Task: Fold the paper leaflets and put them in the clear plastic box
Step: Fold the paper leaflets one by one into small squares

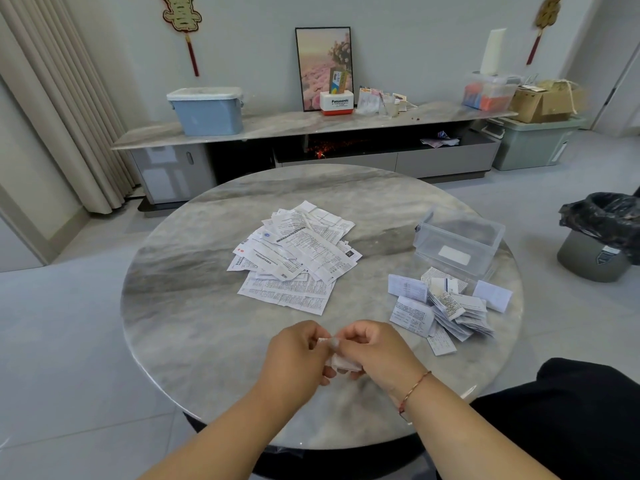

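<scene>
Between left hand (pixel 294 355) and right hand (pixel 372 351): small folded leaflet (pixel 343 363) (white, creased), both pinching.

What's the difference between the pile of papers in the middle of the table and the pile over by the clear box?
The middle pile holds leaflets spread open and flat in large creased sheets; the pile by the clear plastic box holds leaflets folded into small packets. The middle pile lies at the table's centre, apart from the clear plastic box; the folded pile sits right in front of it. Both are white printed paper resting on the round marble table, neither inside the box.
</scene>
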`<state>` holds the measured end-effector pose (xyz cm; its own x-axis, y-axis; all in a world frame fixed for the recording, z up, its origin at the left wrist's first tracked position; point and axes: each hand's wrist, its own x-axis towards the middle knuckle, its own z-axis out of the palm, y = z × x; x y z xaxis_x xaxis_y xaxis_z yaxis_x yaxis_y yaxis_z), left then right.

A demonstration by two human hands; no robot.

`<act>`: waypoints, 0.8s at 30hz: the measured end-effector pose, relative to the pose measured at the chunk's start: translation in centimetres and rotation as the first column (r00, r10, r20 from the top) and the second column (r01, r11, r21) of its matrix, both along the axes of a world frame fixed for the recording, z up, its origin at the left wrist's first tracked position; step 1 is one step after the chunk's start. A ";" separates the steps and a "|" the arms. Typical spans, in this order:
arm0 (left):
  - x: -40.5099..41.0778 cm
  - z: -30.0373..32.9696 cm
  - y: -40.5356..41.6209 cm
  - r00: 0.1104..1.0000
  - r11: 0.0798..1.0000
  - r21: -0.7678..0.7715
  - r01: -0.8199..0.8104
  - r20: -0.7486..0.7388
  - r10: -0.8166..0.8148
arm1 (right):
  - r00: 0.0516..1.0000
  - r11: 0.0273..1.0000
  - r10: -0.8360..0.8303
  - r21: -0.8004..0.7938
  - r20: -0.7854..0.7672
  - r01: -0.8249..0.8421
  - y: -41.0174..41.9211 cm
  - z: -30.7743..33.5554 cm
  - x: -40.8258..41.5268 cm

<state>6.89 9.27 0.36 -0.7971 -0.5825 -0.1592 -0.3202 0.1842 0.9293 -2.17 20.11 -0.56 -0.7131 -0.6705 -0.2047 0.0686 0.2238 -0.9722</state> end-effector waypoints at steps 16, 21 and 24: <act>-1.2 -0.3 -0.2 0.991 0.988 -0.079 -0.130 -0.049 0.126 | 0.992 0.987 -0.038 0.152 -0.121 0.056 0.3 1.1 -1.0; -1.3 -0.2 -0.3 0.984 0.988 -0.024 -0.153 -0.096 0.150 | 0.973 0.995 -0.044 -0.074 0.227 0.062 0.4 1.2 -0.6; -1.8 0.4 -0.1 0.981 0.981 0.124 -0.150 -0.104 0.164 | 0.989 0.998 -0.064 -0.012 0.132 0.066 0.7 1.7 -0.9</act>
<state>5.12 9.18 0.73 -0.7139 -0.6848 -0.1465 -0.2282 0.0297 0.9732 -3.07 20.79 1.15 -0.7227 -0.6277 -0.2892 0.2100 0.1993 -0.9572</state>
